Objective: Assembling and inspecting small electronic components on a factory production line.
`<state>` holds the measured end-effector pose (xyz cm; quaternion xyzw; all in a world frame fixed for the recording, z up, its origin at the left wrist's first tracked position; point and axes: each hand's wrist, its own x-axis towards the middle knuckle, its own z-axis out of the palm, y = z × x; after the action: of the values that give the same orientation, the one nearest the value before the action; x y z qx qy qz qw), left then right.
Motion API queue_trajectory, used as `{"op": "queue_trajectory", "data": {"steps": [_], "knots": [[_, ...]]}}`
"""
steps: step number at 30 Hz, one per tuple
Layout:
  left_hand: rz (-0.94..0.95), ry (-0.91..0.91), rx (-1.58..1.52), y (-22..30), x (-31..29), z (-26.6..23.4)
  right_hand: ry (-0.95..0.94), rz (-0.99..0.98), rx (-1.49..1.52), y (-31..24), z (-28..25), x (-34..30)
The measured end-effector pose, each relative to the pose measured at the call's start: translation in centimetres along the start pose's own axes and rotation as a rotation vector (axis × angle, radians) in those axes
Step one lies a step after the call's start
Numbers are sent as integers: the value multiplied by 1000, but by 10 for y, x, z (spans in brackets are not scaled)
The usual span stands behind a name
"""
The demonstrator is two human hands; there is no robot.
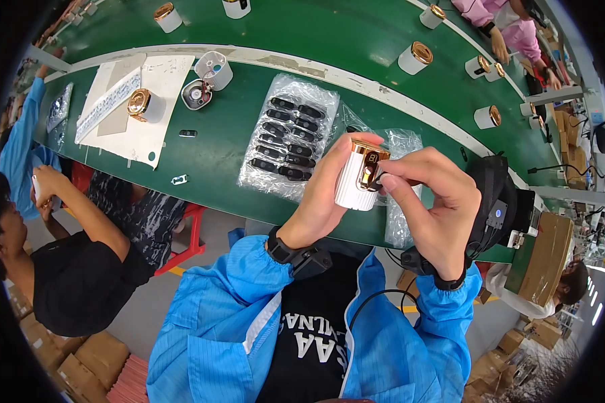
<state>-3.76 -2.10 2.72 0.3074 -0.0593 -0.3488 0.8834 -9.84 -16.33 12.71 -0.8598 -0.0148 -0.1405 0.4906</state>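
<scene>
Two fingertips point(388, 181) of the right hand point(445, 201) are pinched close together right at the front of the jar, with something thin and black point(378, 181), maybe a cord end, showing beside them; whether they are clamped on it, one cannot tell from here. And the left hand point(319, 193) has the other side, thumb and fingers wrapped firmly around the white ribbed jar point(351, 187), held up off the bench near its front edge. Danger spots now: a sideways pull by that pinch could likely scratch the gold trim or strain whatever is fitted there, and a loosened left grip might let the smooth body turn or drop. Look at the line of it! Its long axis runs nearly straight away from the wearer, slightly tilted, gold end far, ribbed base near, and the lit panel point(370, 161) faces rightward and up to the camera. Just left, clear plastic wrap point(252, 176) carries rows of black pieces point(270, 140); to the right sits a black bag point(494, 191). Farther left on the green bench point(212, 164), another gold-topped jar point(156, 107) lies on white paper point(129, 149), and beyond, a co-worker in a black shirt point(81, 285) sits alongside.
</scene>
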Motion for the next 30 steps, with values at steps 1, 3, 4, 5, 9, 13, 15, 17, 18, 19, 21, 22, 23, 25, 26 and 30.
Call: {"op": "queue_trajectory", "data": {"steps": [1, 3, 4, 5, 9, 13, 15, 17, 18, 19, 21, 22, 23, 25, 26, 30], "knots": [[-6, -3, -5, 0, 0, 0, -4, 9, 4, 0, 2, 1], [-12, -4, -13, 0, -1, -1, -9, 3, 2, 0, 6, 2], [-16, -6, -16, 1, -1, -1, -12, -4, 2, 0, 7, 3], [-19, -9, -17, 2, -1, -1, -14, -11, 2, 0, 9, 4], [-16, 2, -9, 4, -2, -1, -1, -8, -30, 0, 12, 6], [-14, -1, 1, 5, -2, -3, -5, -12, -35, 1, 14, 8], [-14, -8, 3, 6, -2, -4, -16, -19, -64, 3, 13, 8], [-2, -20, 72, 7, -5, -5, -37, -31, -124, 4, 11, 8], [4, -25, 107, 8, -7, -6, -37, -34, -125, 5, 11, 8], [8, -27, 107, 10, -8, -6, -31, -22, -103, 6, 11, 10], [37, -17, 148, 14, -11, -3, -21, 4, -61, 8, 11, 12], [53, -11, 168, 16, -12, -3, -21, 0, -63, 11, 10, 13], [57, -12, 168, 17, -13, -5, -132, 93, 60, 16, 8, 14], [33, -37, 231, 18, -14, -12, -355, 272, 304, 26, 6, 15], [23, -50, 264, 20, -13, -15, -356, 263, 300, 29, 7, 16], [114, -65, 533, 27, -23, -24, -317, 162, 297, 36, 12, 19]]}}
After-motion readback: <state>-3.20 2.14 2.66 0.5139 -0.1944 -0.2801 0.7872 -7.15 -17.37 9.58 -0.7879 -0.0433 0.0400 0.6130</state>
